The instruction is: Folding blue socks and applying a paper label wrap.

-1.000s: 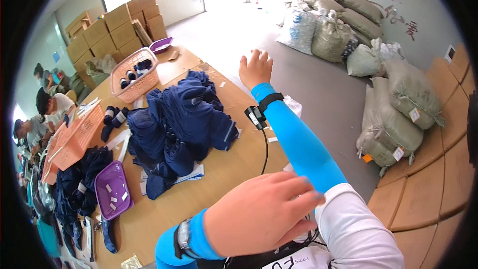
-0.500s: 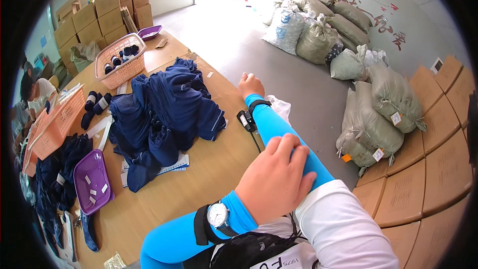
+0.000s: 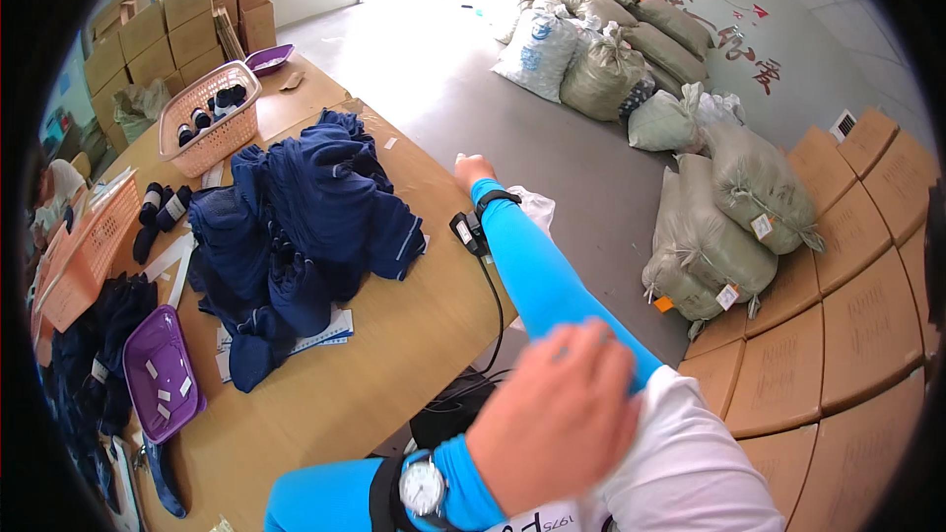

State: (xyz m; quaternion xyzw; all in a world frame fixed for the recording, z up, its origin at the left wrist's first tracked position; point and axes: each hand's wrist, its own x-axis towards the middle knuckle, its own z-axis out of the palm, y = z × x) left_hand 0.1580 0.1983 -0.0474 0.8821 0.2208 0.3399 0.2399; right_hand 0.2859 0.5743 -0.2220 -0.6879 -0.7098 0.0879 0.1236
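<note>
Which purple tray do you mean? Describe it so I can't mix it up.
Start from the long wooden table and the heap of navy garments. Below-left of the heap lies the rectangular purple tray, holding small white slips. The other purple dish sits at the far end beyond the pink basket.

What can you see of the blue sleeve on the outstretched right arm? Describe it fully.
The blue sleeve is a bright sky-blue, smooth, stretchy-looking fabric fitted tightly from wrist to upper arm, where it meets a white shirt sleeve. The arm reaches out past the edge of the wooden table. A black strap with a small black device and a cable sits at the wrist. The left hand rests on its upper end, blurred.
</note>
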